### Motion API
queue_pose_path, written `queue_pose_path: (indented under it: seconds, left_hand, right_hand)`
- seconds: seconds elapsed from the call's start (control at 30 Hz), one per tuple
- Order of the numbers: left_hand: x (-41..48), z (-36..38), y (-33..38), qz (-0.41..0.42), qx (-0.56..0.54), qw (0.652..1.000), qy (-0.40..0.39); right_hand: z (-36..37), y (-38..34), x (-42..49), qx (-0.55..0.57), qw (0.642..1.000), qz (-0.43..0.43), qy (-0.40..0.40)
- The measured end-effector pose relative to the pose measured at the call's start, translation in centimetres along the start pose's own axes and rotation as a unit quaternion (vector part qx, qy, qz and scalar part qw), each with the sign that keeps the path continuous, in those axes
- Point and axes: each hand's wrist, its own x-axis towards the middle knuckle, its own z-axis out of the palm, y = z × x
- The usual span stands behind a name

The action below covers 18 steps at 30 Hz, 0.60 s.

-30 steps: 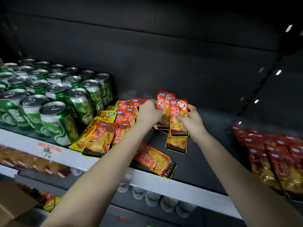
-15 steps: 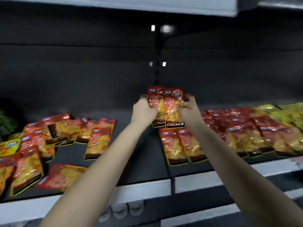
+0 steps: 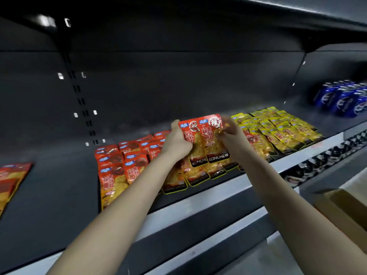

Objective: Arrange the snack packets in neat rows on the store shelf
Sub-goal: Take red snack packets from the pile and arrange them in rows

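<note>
Glossy plastic snack packets (image 3: pixel 206 141), matt dark metal shelf (image 3: pixel 59 205), shiny blue cans (image 3: pixel 343 100), matt cardboard box (image 3: pixel 343 207)

Back panel (image 3: pixel 178 80): dark, matte.
Slotted upright (image 3: pixel 85 112): left of centre, small glints beside it.
Upper shelf (image 3: pixel 278 10): dark, overhead.
Blue cans (image 3: pixel 343 98): far right.
Cardboard box (image 3: pixel 345 207): lower right.

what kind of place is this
Probably a shop: a shelf with rows of red packets, yellow packets and blue cans; left hand and right hand grip the held packets.

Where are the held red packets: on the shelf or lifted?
Lifted: left hand and right hand grip red packets upright above shelved rows.
</note>
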Motion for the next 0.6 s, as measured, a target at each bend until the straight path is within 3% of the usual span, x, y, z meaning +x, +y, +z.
queue_pose_path:
  seconds: [0.2,0.37,0.47,0.6]
  left_hand:
    - [0.3,3.8,1.0,-0.022,0.087,0.993,-0.079]
    - [0.0,5.6,0.3,-0.045,0.197,0.973,-0.109]
    - [0.3,5.9,0.3,-0.064,0.257,0.959,-0.101]
    - [0.4,5.9,1.0,-0.067,0.302,0.945,-0.106]
  right_hand:
    - [-4.0,2.9,1.2,-0.06,0.998,0.031,0.016]
    - [-5.0,4.8,1.2,-0.171,0.979,0.102,-0.048]
    - [-5.0,4.6,1.2,-0.23,0.969,0.077,-0.048]
    - [-4.5,4.8,0.9,-0.383,0.922,0.002,-0.049]
